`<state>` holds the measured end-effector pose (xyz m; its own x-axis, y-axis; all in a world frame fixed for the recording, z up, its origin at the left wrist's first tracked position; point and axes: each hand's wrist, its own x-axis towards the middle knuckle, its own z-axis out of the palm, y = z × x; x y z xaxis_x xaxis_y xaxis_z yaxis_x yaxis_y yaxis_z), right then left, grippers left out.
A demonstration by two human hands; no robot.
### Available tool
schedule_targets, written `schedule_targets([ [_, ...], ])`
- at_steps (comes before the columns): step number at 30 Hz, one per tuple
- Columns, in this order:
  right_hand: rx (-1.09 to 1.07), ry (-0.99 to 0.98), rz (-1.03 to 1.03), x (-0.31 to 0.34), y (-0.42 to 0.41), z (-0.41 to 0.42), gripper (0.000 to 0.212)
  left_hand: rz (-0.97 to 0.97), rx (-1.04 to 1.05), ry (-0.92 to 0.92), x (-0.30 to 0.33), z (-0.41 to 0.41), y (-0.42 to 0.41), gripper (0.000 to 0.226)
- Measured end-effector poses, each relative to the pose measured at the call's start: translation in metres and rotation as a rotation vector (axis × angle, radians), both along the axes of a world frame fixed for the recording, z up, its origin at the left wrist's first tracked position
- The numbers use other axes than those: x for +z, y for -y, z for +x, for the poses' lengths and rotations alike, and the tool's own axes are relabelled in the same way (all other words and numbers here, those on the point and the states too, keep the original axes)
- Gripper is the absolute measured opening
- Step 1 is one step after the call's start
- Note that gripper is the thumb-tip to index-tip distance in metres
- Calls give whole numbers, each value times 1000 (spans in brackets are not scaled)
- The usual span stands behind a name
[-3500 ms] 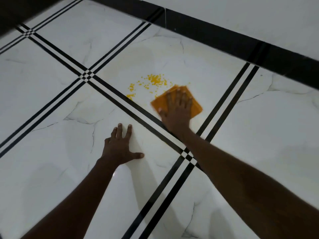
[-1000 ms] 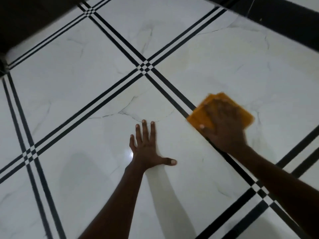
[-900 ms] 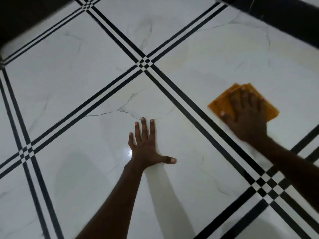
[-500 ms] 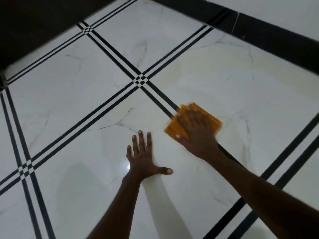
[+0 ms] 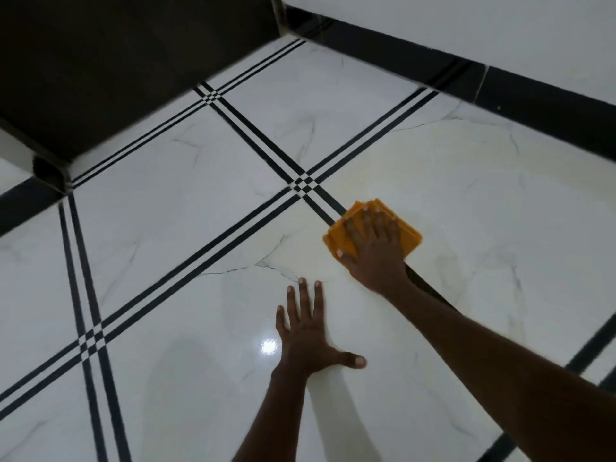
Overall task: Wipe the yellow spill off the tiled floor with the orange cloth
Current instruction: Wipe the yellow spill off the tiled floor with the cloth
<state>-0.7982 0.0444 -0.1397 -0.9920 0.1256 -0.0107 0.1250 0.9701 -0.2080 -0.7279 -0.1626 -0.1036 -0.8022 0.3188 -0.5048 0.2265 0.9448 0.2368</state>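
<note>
A folded orange cloth (image 5: 336, 235) lies flat on the white tiled floor (image 5: 186, 201), across a black double line just below a line crossing. My right hand (image 5: 373, 248) presses down on it with straight, spread fingers and covers most of it. My left hand (image 5: 306, 331) rests flat on the tile nearer to me, fingers straight and thumb out to the right. No yellow bits show on the floor; only a faint yellowish film tints the tile around and beyond the cloth.
A black skirting strip (image 5: 520, 95) under a white wall runs along the far right. A dark panel (image 5: 110, 71) closes the far left, with a white ledge corner (image 5: 46, 168) at the left edge. A light glare (image 5: 268, 346) sits beside my left hand.
The yellow bits seen 3.5 s ago are gone. My right hand has swept the cloth right, then left, and now sits slightly farther from me on the black line. The left hand has stayed planted.
</note>
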Motion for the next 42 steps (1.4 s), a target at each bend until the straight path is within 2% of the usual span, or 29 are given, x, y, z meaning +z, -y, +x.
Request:
schedule_targets([
  [3, 58, -14, 39, -2, -38, 85, 77, 3, 14, -13, 0, 1, 1, 162],
  [6, -92, -6, 49, 8, -90, 152, 78, 16, 21, -2, -1, 1, 3, 165],
  [9, -295, 16, 52, 11, -116, 125, 80, 18, 25, -13, -3, -1, 3, 166],
  [12, -404, 22, 40, 5, -88, 64, 81, 13, 23, 3, -9, -3, 4, 168],
  [15, -237, -1, 32, 0, -36, 51, 83, -11, 9, -5, -8, -2, 4, 166],
  [18, -7, 8, 23, 0, -19, 90, 87, -18, 12, -11, -8, -3, 4, 164],
  [25, -34, -10, -23, 12, -44, 150, 100, -48, 1, -14, 3, 1, -3, 165],
  [28, 30, -67, 26, 26, -38, 170, 90, -74, -1, -35, 8, 2, -4, 164],
  [30, 67, -22, 101, 31, -32, 180, 67, -116, -5, -49, 13, 5, -9, 161],
  [33, 58, 38, 133, 38, -30, 172, 33, -193, -21, -54, 25, 18, -18, 145],
  [36, -22, 30, -40, 65, -32, 155, 18, -196, -45, -77, 38, 23, -15, 109],
  [39, -94, -46, -169, 111, -39, 140, 10, 14, 136, 22, 76, 11, -5, 68],
  [42, -157, 1, -153, 192, -43, 129, 16, 330, 406, 328, 140, 4, 0, 43],
])
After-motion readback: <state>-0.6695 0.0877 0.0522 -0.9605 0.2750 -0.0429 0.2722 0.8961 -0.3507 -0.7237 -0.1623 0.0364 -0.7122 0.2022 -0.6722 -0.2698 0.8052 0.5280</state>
